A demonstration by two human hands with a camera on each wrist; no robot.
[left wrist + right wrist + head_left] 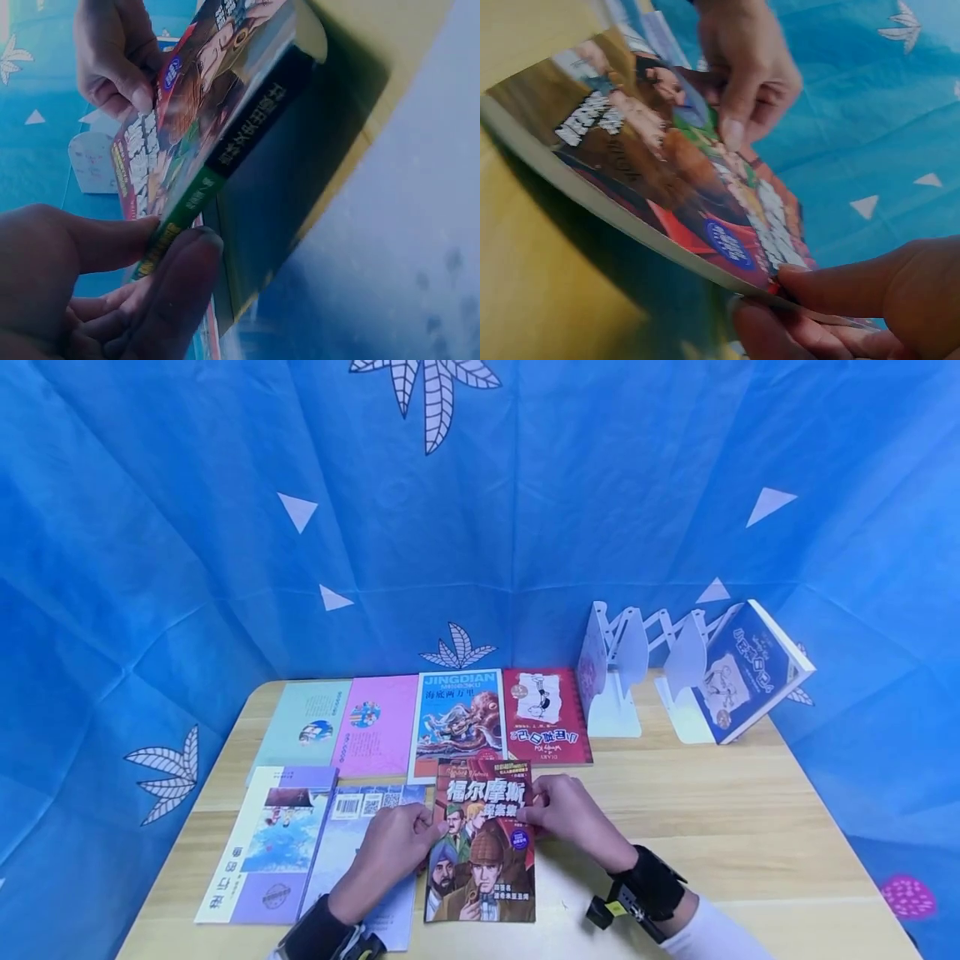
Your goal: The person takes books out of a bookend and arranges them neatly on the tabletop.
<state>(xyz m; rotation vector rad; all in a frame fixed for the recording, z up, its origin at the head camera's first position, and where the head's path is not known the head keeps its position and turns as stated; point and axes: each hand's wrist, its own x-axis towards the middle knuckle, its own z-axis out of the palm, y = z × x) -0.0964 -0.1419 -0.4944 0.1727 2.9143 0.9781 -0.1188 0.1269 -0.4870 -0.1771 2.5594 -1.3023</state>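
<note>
A paperback book (483,852) with cartoon detectives and large white lettering on its cover is held cover up between both hands. My left hand (401,839) pinches its left edge, thumb on top. In the left wrist view the book's dark and green spine (247,127) passes between thumb and fingers. My right hand (570,814) pinches the opposite edge near the upper corner. The right wrist view shows the pale page edges (615,214) on that side, with a shadow beneath the raised book.
Behind lie a green book (307,718), a pink book (382,718), an octopus-cover book (459,714) and a red book (547,718). At left are two purple-blue books (277,852) (360,860). A white expandable bookend rack (615,693) stands back right, a blue book (750,672) leaning on it.
</note>
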